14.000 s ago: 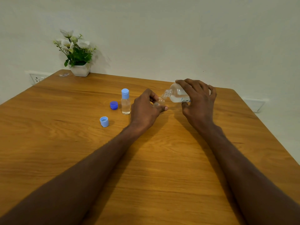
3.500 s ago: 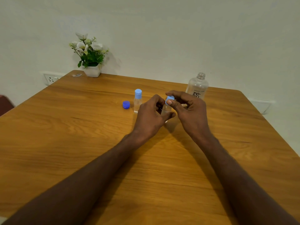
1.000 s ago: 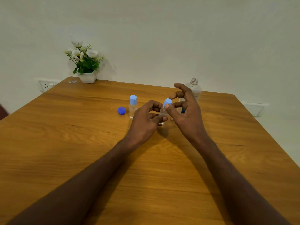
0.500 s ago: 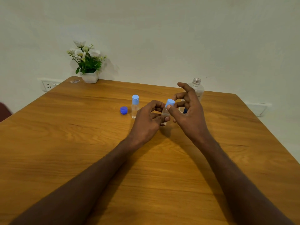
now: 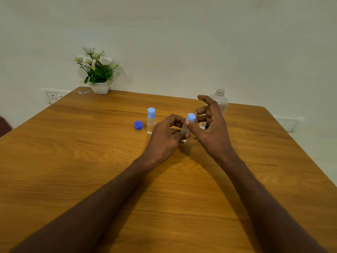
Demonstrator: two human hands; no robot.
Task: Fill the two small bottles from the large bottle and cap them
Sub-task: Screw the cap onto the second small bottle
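Observation:
My left hand (image 5: 165, 137) grips a small clear bottle (image 5: 184, 129), tilted, just above the wooden table (image 5: 73, 161). A light blue cap (image 5: 190, 117) sits on its neck. My right hand (image 5: 211, 130) pinches that cap with thumb and a finger; the other fingers are spread. A second small bottle (image 5: 151, 120) with a light blue cap stands upright to the left. The large clear bottle (image 5: 219, 101) stands uncapped behind my right hand, partly hidden. A dark blue cap (image 5: 138, 124) lies beside the standing small bottle.
A white pot of flowers (image 5: 98, 73) stands at the table's far left corner. Wall sockets (image 5: 54, 96) sit left of the table, and another plate (image 5: 289, 123) lies beyond the right edge. A white wall runs behind.
Earlier my right hand poured from the large bottle; that bottle now stands upright at the back. The loose light blue cap is now on the held bottle. Over the last second my hands barely moved.

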